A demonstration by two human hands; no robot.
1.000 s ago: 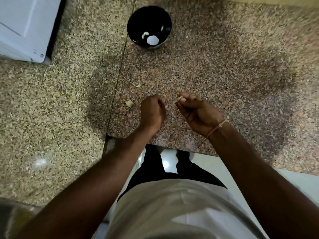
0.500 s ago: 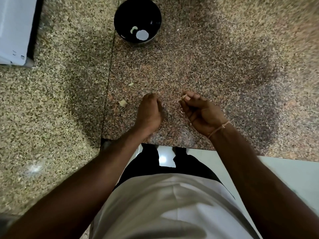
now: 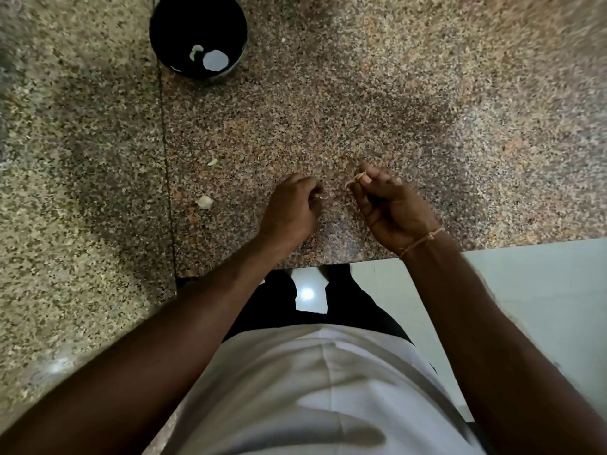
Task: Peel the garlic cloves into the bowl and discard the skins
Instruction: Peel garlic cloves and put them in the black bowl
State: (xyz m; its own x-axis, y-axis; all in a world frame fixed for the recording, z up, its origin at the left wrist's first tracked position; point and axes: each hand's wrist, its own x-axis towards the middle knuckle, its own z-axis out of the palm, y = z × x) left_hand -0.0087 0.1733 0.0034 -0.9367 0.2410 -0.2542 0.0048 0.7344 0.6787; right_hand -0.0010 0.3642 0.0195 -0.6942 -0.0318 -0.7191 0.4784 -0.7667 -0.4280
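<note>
My left hand point(image 3: 290, 210) hovers over the granite counter with its fingers curled; whatever it holds is hidden behind the knuckles. My right hand point(image 3: 391, 205), a thread round its wrist, pinches a thin strip of garlic skin point(image 3: 356, 177) between thumb and fingertips. The two hands sit a small gap apart. A black bowl point(image 3: 164, 31) stands at the far edge of the counter with a pale peeled clove point(image 3: 196, 51) inside it. A loose garlic piece point(image 3: 205, 202) and a smaller scrap point(image 3: 212, 162) lie on the counter left of my left hand.
The speckled granite counter point(image 3: 427, 110) has a seam running front to back on the left. Its front edge ends just behind my wrists, with a pale tiled floor point(image 3: 542, 290) below.
The view has shifted, so the bowl sits higher in the frame and the white appliance at the left has left the view. My hands stay close together and have drawn slightly apart.
</note>
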